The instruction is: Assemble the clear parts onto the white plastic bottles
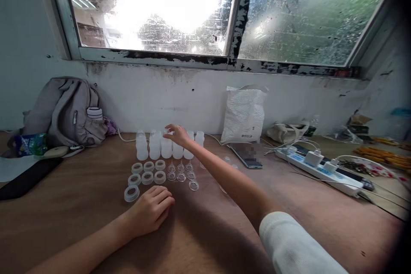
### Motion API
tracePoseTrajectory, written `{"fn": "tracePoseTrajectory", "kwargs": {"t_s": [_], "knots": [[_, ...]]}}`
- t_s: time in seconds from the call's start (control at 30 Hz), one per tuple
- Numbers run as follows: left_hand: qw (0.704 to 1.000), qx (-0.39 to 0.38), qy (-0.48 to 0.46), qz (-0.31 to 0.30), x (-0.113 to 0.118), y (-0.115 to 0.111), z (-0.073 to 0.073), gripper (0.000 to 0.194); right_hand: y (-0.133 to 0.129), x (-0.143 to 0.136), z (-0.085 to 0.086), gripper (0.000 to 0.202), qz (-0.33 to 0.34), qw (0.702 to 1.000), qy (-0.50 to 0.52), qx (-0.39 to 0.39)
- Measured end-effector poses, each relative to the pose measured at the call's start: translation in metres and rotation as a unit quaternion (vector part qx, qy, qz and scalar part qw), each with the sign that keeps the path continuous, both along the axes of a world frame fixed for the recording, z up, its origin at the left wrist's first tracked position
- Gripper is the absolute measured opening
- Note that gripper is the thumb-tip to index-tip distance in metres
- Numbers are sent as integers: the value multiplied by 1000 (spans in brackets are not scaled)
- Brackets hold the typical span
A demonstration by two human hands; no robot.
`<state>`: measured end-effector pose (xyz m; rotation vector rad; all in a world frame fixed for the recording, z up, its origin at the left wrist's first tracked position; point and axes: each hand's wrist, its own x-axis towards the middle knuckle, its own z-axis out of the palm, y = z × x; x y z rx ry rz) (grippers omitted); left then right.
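A row of several translucent white bottles (141, 147) stands along the back of the table. My right hand (177, 134) reaches to the top of the third bottle (166, 149) from the left, thumb and fingers pinched around a small clear nipple-like piece at its mouth, partly hidden. In front of the bottles, several frosted rings (147, 177) lie on the left and several clear nipples (181, 177) with round bases on the right. My left hand (150, 210) rests on the table just in front of the rings, fingers loosely bent and holding nothing.
A grey backpack (64, 111) leans at the back left, near a black flat object (30, 177). A white plastic pouch (244, 115) stands against the wall, with a phone (247, 155) before it. On the right lies a power strip (340, 180) with chargers and cables.
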<state>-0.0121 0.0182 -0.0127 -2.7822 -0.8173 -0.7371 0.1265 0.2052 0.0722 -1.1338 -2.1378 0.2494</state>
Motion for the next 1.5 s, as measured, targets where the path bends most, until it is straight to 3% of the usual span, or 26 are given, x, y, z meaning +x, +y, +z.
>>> {"fn": "tracePoseTrajectory", "kwargs": {"t_s": [0.37, 0.5, 0.63, 0.77, 0.9, 1.03, 1.17, 1.37, 1.5], "knots": [[1000, -27, -6, 10, 1, -2, 0, 19, 10, 0, -13, 36, -8, 999, -32, -3], [999, -37, 9, 13, 1, -4, 4, 23, 2, 5, -10, 49, 3, 999, -34, 0], [999, -44, 11, 21, -13, -6, 10, 22, -30, 28, -8, 44, 38, 998, -13, 45], [994, -45, -20, 98, -46, -8, 10, 19, -88, 64, -27, 18, 81, 995, -37, 54], [969, -57, -64, 230, -77, -8, 0, 25, -137, 94, -61, 18, 6, 997, -83, -5], [939, -127, -99, 303, -88, -5, -8, 37, -146, 106, -86, 26, -46, 991, -110, -59], [932, -172, -141, 286, -72, -6, 0, 33, -141, 102, -94, 22, -45, 993, -98, -52], [950, -216, -192, 116, -6, -10, 29, 31, -159, 92, -89, 17, 86, 994, -51, -37], [945, -232, -227, 34, 35, -1, 30, 32, -168, 92, -85, 25, 145, 987, -65, -29]]}}
